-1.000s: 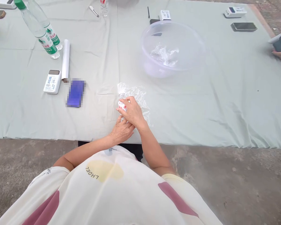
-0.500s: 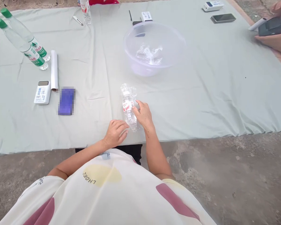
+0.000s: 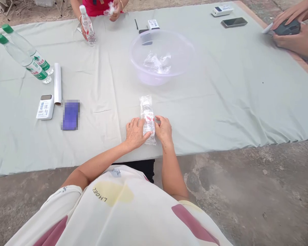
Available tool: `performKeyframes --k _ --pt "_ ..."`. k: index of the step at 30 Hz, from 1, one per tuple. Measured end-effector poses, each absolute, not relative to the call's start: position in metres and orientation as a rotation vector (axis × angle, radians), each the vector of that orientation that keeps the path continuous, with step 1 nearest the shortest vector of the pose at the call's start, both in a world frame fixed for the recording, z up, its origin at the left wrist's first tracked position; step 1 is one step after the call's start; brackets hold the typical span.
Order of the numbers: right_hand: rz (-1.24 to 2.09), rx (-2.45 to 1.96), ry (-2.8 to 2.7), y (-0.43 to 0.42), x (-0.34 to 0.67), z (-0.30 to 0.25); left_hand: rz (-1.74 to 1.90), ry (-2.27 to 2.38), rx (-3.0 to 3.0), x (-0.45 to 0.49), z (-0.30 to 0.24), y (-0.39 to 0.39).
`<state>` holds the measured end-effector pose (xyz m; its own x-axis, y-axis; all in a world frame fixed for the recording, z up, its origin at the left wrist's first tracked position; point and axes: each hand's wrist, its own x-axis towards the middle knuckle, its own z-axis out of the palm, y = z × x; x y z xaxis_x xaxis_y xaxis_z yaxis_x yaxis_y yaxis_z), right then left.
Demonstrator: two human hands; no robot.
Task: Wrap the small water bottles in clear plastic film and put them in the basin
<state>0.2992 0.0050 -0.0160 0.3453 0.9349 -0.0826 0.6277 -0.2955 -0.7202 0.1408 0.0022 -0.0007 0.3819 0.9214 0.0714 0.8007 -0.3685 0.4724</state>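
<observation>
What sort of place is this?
Probably an open-air yard used as a shared work area: rough concrete ground, a long cloth-covered table, and a co-worker's hand busy at its right end.

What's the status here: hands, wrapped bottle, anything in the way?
Left hand against the wrapped bottle, thumb across it; right hand alongside, contact unclear. Bottle lying on tablecloth, cap end facing away. Nothing seen blocking; basin stands apart beyond.
</observation>
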Motion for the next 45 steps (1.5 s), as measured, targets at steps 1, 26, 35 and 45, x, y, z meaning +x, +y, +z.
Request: performKeyframes --k 1,26,35,45 --pt "0.677 -2.012 -1.325 0.003 0.304 -0.017 0.462 1.487 2.294 0.148 0.000 0.003" --pt "0.987 -1.382 -1.137 0.035 0.316 -0.028 0.734 0.728 1.071 0.073 -0.005 -0.002" --pt "1.176 -0.790 -0.616 0.045 0.231 0.003 0.922 0.455 0.620 0.033 0.000 0.004" --pt "0.943 -0.966 -1.119 0.072 0.149 0.045 0.977 0.403 0.091 0.042 -0.037 0.038"
